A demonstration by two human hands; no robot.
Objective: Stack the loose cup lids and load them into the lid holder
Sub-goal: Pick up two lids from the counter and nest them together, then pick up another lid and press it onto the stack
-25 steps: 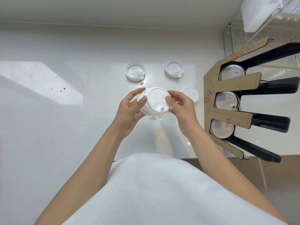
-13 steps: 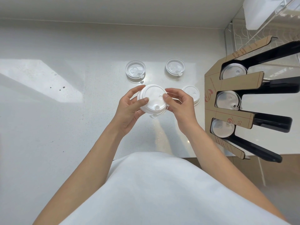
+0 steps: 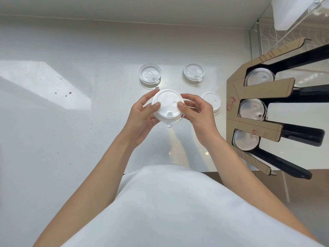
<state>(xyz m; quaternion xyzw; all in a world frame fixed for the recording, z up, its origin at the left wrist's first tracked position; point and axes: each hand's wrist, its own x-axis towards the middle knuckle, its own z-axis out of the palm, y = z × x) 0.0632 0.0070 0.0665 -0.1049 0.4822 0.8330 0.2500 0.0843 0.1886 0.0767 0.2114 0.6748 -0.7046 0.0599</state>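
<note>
White lid stack (image 3: 167,106) mid-frame, above counter (image 3: 71,122) | left hand (image 3: 142,116), right hand (image 3: 197,111) curled around its rim, thumbs on top | holder (image 3: 252,91) right, prongs cut off | stack count unclear

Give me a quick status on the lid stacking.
Left hand and right hand shut on lid stack. Three loose lids on counter. Holder unobstructed.

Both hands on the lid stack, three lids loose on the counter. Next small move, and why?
Probably lower the stack onto the loose white lid beside the right hand. Both hands, left too, hold the stack, that lid looks like the stack's kind, and two clear lids lie farther back.
</note>
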